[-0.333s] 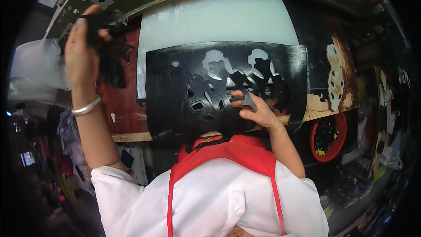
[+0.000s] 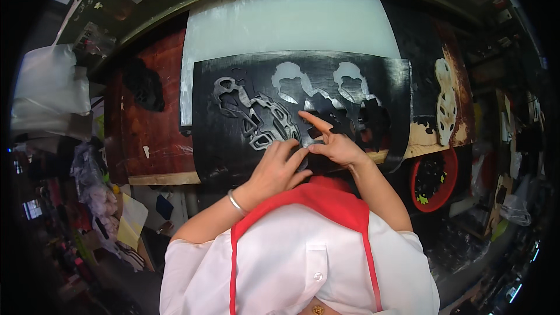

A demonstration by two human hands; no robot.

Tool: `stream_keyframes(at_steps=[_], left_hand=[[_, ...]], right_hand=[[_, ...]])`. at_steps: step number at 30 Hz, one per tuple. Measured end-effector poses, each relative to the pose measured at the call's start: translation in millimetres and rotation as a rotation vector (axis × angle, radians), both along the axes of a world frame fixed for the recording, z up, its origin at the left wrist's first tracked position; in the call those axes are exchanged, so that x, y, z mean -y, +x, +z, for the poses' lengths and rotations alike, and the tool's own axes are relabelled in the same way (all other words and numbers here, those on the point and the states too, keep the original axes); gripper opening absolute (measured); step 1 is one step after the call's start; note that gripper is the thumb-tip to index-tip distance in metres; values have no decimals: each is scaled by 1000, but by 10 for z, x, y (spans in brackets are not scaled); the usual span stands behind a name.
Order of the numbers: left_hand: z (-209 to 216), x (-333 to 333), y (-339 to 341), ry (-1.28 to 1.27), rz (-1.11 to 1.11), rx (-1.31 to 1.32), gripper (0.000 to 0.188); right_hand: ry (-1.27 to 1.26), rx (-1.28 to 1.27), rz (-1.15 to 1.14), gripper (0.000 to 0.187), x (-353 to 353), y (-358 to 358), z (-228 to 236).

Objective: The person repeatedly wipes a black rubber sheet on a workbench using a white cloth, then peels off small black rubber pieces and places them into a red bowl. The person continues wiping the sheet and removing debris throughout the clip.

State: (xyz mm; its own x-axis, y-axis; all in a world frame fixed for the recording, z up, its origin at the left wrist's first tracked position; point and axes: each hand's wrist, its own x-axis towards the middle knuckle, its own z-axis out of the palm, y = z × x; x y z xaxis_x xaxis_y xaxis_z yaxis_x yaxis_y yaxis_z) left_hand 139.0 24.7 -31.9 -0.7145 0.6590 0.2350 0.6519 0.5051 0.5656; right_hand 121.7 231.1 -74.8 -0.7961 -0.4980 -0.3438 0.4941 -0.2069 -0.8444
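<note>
Black pieces (image 2: 143, 84) lay piled on the red-brown board (image 2: 160, 143) at far left. Next, the grey metal frame (image 2: 262, 111) sat on the black sheet (image 2: 214, 140), your left hand (image 2: 275, 168) at its lower end, half-open, fingers bent; your right hand (image 2: 339, 149), just beside, was part-curled, index finger straight. Whether either gripped anything could not be told.

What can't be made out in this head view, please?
In the head view:
Whether the left hand touches the openwork die: the hand hides it.
Palm of the right hand: turned away.
Bottom of the red basin: under dark scraps.
Far-right clutter: dim, cut off by the rim.
</note>
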Motion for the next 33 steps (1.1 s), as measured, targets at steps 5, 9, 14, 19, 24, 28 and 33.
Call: stream_keyframes(at_steps=[5, 9, 14, 19, 24, 28, 33], left_hand=[[-86, 79, -42, -4, -4, -37, 45], [38, 367, -292, 773, 430, 824, 24], [111, 629, -434, 1173, 413, 1186, 31], [53, 498, -423, 1246, 423, 1214, 28], [-6, 376, -399, 1264, 334, 1251, 26], [-103, 346, -345, 1210, 332, 1159, 25], [52, 305, -468, 1205, 500, 1046, 21]], right_hand=[[32, -44, -26, 75, -34, 42, 128], [834, -336, 11, 58, 31, 168, 461], [917, -1011, -279, 12, 310, 237, 687], [645, -766, -229, 27, 832, 31, 497], [782, -850, -396, 40, 1054, -46, 364], [646, -631, -509, 33, 1083, -73, 311], [503, -675, -575, 31, 1025, -75, 80]])
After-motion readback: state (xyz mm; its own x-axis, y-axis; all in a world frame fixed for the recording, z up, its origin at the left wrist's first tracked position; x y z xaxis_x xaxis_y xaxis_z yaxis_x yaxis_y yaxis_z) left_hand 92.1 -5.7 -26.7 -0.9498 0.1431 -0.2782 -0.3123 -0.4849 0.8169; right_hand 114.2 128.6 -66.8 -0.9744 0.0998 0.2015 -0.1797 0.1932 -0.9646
